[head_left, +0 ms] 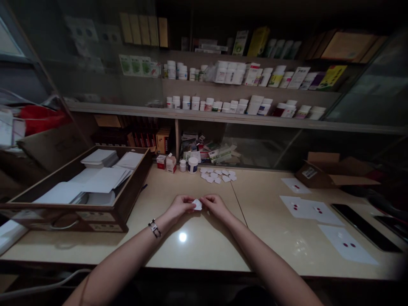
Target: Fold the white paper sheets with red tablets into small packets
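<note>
Between my two hands, just above the tabletop, is a small folded white paper packet (pixel 197 205). My left hand (pixel 182 207) pinches its left side, and my right hand (pixel 216 205) has its fingers closed at its right edge. Whether anything lies inside the folds is hidden. Beyond my hands lies a cluster of similar folded paper packets (pixel 217 175). Over to the right, white paper sheets (pixel 331 212) lie flat, with dark red and white tablets (pixel 349 245) on them.
A wooden drawer (pixel 123 212) of white paper sheets stands at left. Small boxes (pixel 171 163) and a white jar (pixel 193 165) sit at the back. On the right are a black phone (pixel 365 227) and an open carton (pixel 318 172). Shelves of medicine bottles (pixel 226 107) rise behind.
</note>
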Demonstrator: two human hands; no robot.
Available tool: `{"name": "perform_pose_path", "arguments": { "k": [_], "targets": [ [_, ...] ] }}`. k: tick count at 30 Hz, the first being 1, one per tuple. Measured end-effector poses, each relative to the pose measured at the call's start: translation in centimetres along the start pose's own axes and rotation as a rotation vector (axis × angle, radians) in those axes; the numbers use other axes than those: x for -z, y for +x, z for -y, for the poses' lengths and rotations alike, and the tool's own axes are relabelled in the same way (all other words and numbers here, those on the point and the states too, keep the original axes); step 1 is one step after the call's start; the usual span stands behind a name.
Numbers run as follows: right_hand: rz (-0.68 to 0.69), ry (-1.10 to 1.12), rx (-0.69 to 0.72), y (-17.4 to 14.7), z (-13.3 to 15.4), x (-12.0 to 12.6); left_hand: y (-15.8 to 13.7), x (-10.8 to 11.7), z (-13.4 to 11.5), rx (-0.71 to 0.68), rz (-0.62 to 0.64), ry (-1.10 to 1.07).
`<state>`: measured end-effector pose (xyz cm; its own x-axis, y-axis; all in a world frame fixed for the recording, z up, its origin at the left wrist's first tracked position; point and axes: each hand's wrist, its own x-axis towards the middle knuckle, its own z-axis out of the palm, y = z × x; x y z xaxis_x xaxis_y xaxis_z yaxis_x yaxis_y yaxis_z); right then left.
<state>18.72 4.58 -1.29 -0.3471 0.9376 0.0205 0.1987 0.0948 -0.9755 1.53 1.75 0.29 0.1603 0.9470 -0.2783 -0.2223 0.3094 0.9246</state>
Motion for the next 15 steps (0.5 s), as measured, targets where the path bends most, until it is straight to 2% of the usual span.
{"name": "perform_pose_path", "arguments": {
  "k": [9, 15],
  "targets": [
    [0.045, 0.06, -0.065, -0.23, 0.41, 0.13, -0.23, -0.22, -0.09, -0.003, -0.011, -0.018],
    [-0.054, 0.016, -0.01, -0.38, 0.08, -0.71, -0.32, -0.44, -0.12, -0.001, -0.035, 0.031]
  ]
}}
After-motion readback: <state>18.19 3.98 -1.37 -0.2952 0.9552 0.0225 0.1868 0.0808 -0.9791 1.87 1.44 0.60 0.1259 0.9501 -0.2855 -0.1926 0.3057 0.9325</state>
